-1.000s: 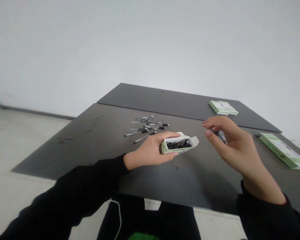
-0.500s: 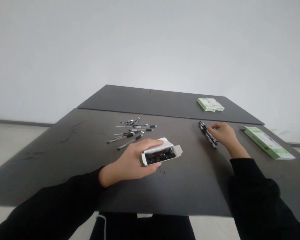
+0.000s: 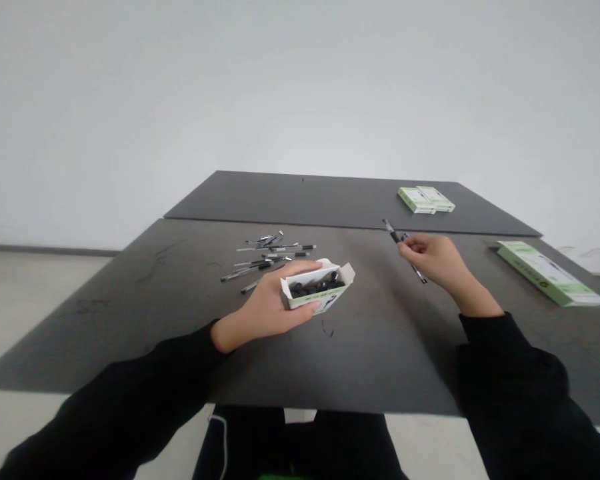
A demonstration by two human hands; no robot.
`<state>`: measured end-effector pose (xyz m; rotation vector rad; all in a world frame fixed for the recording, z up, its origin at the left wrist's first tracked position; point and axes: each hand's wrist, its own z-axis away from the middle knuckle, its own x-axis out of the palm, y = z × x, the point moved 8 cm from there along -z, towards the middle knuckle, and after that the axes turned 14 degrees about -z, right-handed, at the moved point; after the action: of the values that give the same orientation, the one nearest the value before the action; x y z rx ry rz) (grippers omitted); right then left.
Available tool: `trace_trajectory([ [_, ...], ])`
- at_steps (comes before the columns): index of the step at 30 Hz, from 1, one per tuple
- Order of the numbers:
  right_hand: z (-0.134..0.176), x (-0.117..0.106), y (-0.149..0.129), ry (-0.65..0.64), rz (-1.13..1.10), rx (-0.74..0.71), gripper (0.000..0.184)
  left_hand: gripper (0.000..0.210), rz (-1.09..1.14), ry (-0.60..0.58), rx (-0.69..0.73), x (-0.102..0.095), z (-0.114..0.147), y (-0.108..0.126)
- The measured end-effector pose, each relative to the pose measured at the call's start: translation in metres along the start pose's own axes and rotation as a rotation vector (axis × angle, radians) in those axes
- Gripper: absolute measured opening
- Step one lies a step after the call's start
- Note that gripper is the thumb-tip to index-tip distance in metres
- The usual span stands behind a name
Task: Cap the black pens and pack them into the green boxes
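Note:
My left hand [image 3: 267,303] is wrapped round a small white and green pen box [image 3: 313,300], tilted with its open end toward me. Inside, the dark ends of several pens [image 3: 317,287] show. My right hand [image 3: 437,263] pinches black and clear pens [image 3: 391,230] above the table, to the right of the box; how many is partly hidden by the fingers. Behind my left hand, several loose pens [image 3: 275,257] lie scattered, pointing various ways.
The dark table [image 3: 180,293] has a seam across it, with a farther board [image 3: 280,200] behind. Two green and white boxes [image 3: 427,199] lie on that board at the right. Another green and white box [image 3: 550,273] lies beyond my right hand. A pale wall stands behind.
My right hand has shifted slightly left and turned the pens in its fingers. The box in my left hand has tipped, so more of its printed side shows. The view has shifted a little.

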<state>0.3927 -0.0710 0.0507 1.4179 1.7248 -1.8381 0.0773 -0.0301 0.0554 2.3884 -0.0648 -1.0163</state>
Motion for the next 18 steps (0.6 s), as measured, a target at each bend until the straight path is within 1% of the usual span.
trace_trajectory([
  [2, 0.016, -0.016, -0.035, 0.096, -0.369, -0.126, 0.029, 0.055, 0.029, -0.001, 0.009, -0.001, -0.001, 0.004],
  [3, 0.024, -0.021, -0.053, 0.122, -0.524, -0.179, 0.029, 0.054, 0.044, -0.003, 0.011, -0.001, -0.002, 0.005],
  [4, 0.033, -0.026, -0.07, 0.139, -0.635, -0.228, 0.029, 0.054, 0.057, -0.011, 0.009, -0.001, -0.002, 0.006],
  [6, 0.051, -0.03, -0.105, 0.15, -0.777, -0.353, 0.027, 0.056, 0.075, -0.033, -0.007, 0.001, -0.002, 0.005],
  [9, 0.073, -0.032, -0.146, 0.14, -0.84, -0.52, 0.023, 0.06, 0.104, -0.051, -0.044, 0.003, -0.001, 0.0],
  [11, 0.083, -0.03, -0.164, 0.138, -0.842, -0.586, 0.018, 0.061, 0.128, -0.053, -0.062, 0.004, -0.001, -0.002],
  [15, 0.09, -0.021, -0.18, 0.088, -0.808, -0.65, 0.007, 0.059, 0.144, -0.076, -0.103, 0.007, -0.001, -0.002],
  [18, 0.089, -0.01, -0.183, 0.03, -0.726, -0.655, 0.007, 0.057, 0.14, -0.076, -0.102, 0.007, -0.001, 0.0],
])
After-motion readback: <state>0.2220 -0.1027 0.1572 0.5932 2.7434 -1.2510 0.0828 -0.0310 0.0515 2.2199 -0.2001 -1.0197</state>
